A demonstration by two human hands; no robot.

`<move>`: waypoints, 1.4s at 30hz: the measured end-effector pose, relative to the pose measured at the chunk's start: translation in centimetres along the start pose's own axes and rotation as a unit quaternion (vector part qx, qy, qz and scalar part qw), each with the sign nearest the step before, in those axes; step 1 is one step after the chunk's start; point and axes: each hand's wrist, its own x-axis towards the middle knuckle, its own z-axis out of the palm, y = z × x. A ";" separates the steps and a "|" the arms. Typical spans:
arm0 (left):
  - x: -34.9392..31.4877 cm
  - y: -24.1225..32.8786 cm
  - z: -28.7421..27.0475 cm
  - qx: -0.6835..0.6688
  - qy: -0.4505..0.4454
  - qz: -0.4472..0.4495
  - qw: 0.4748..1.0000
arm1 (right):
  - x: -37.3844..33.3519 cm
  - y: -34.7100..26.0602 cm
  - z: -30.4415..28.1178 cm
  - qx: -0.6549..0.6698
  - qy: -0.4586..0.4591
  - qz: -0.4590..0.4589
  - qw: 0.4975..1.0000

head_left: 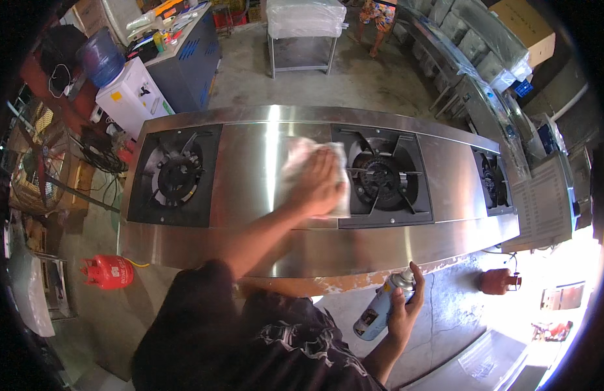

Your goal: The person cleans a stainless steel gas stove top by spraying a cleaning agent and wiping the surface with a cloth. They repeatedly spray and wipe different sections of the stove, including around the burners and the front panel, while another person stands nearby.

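Observation:
My left hand point(323, 181) lies over a whitish cloth point(299, 158), pressing it onto the steel top of a long gas range point(243, 173). Cloth and fingers are slightly smeared by motion. They are just left of the middle burner point(380, 179), with the cloth's right edge next to its black pan. Closed around a blue-grey spray can point(375, 313) is my right hand point(406, 311), held low in front of the range, one finger near the nozzle. The can tilts, its top toward the range. Other burners are at the left point(175, 174) and far right point(493, 179).
Red gas cylinders stand at left point(110, 272) and right point(499, 282). A floor fan point(41, 163) and water dispenser point(134, 94) are on the left. Behind the range stand a plastic-wrapped steel table point(305, 19) and another person's legs point(378, 23). Wrapped equipment point(474, 36) lines the right.

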 end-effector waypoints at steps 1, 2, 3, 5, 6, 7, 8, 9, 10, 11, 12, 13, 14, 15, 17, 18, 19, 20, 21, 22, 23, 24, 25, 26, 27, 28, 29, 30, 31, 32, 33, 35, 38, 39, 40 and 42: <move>0.9 1.4 0.0 0.005 0.052 0.032 0.998 | -0.4 0.2 0.3 -0.012 0.009 -0.034 0.999; 1.0 1.9 -0.3 -0.019 0.080 0.017 0.996 | -0.3 0.3 0.5 -0.024 0.018 -0.071 0.997; 0.8 0.9 -0.7 -0.034 0.092 0.016 0.995 | -0.5 0.4 0.6 0.009 0.009 -0.046 0.999; -1.7 -2.8 -1.7 -0.050 0.099 0.019 0.994 | -1.5 0.7 0.5 0.071 -0.009 0.013 0.997; -3.4 -6.1 -2.7 -0.076 0.094 -0.020 0.993 | -2.0 1.2 1.0 0.059 -0.007 0.027 0.998; -4.5 -9.6 -3.8 -0.009 0.001 -0.098 0.995 | -2.4 1.5 1.3 0.033 -0.003 0.014 0.999; -5.7 -13.1 -5.1 0.023 -0.007 -0.133 0.991 | -2.3 1.9 1.2 0.003 0.001 -0.003 1.000; -6.7 -16.0 -6.4 0.056 -0.027 -0.174 0.983 | -2.0 2.1 1.0 -0.035 0.010 -0.029 0.999; -7.1 -18.5 -7.4 0.090 -0.069 -0.203 0.973 | -2.0 2.2 0.8 -0.035 0.020 -0.056 0.998; -7.3 -19.5 -7.8 0.091 -0.050 -0.196 0.975 | -2.0 2.3 0.6 -0.003 0.015 -0.033 0.999; -6.7 -19.4 -7.2 0.103 -0.023 -0.194 0.975 | -2.6 2.2 0.3 0.034 0.011 0.005 0.999; -6.0 -18.7 -6.4 0.110 -0.032 -0.211 0.971 | -3.0 2.0 0.0 0.068 0.006 0.042 0.997; -4.7 -17.5 -5.4 0.085 -0.018 -0.197 0.976 | -3.2 1.9 -0.1 0.045 0.012 0.024 0.999; -2.9 -16.1 -4.3 0.058 -0.013 -0.188 0.980 | -3.4 1.8 0.1 0.055 0.011 0.026 0.998; 1.3 -11.8 -1.7 0.000 0.018 -0.120 0.993 | -3.8 1.2 0.7 0.076 0.007 0.030 0.997; 3.4 -9.5 -0.5 -0.053 0.023 -0.086 0.995 | -3.7 0.9 1.0 0.059 0.011 0.021 0.998; 5.3 -7.1 0.5 -0.050 -0.001 -0.068 0.996 | -3.8 0.6 1.3 0.043 0.014 0.013 0.999; 6.6 -5.1 1.4 -0.023 0.034 -0.024 0.999 | -4.2 0.2 1.7 0.029 0.016 0.010 0.999; 7.2 -3.9 1.9 0.009 0.026 -0.015 1.000 | -4.8 -0.1 2.2 0.018 0.019 0.009 1.000; 6.7 -4.5 1.6 -0.017 0.051 0.001 0.999 | -4.4 -0.3 2.7 0.006 0.022 0.002 1.000; 5.9 -5.3 1.1 -0.034 0.011 0.004 0.999 | -4.0 -0.3 3.1 0.010 0.014 0.007 1.000; 4.8 -6.9 0.4 -0.046 -0.005 -0.036 0.998 | -4.1 -0.2 3.0 0.011 0.007 0.020 1.000; 3.8 -9.4 -0.9 -0.044 -0.026 -0.074 0.996 | -4.0 -0.1 3.0 0.013 0.002 0.031 0.999; 2.4 -12.3 -2.3 -0.070 -0.008 -0.098 0.993 | -3.9 0.3 3.1 0.068 0.011 0.008 0.998; 0.5 -14.8 -3.5 0.022 0.011 -0.085 0.996 | -3.9 0.6 3.0 0.072 0.002 0.023 0.997; -0.2 -17.8 -5.0 0.023 -0.039 -0.139 0.989 | -3.7 0.8 2.6 0.069 -0.006 0.028 0.997; -1.2 -19.5 -5.6 0.056 -0.043 -0.188 0.980 | -3.5 1.1 2.4 0.072 -0.009 0.035 0.997; -1.6 -20.6 -5.9 0.081 -0.067 -0.214 0.971 | -3.4 1.3 2.2 0.058 -0.007 0.025 0.998; -1.5 -20.8 -5.6 0.066 -0.068 -0.221 0.971 | -3.3 1.5 2.0 0.065 -0.011 0.029 0.997; -0.8 -20.2 -5.1 0.080 -0.058 -0.219 0.971 | -3.2 1.5 1.8 0.078 -0.008 0.035 0.996; 0.2 -18.8 -4.1 0.074 -0.062 -0.222 0.970 | -3.2 1.5 1.8 0.098 -0.004 0.035 0.995; 3.0 -14.7 -1.8 0.062 -0.056 -0.154 0.985 | -3.4 1.4 1.9 0.105 0.004 0.025 0.994; 7.8 -7.2 1.4 -0.002 -0.029 -0.060 0.998 | -4.0 1.3 2.5 0.113 0.017 0.012 0.993; 8.7 -5.2 1.8 -0.010 -0.023 -0.049 0.998 | -4.2 1.3 2.7 0.131 0.014 0.026 0.991; 8.8 -3.9 1.9 0.004 -0.011 -0.042 0.999 | -4.4 1.4 2.8 0.155 0.005 0.038 0.987; 7.3 -3.4 1.0 0.035 -0.070 -0.020 0.997 | -4.5 1.7 3.1 0.141 0.009 0.041 0.989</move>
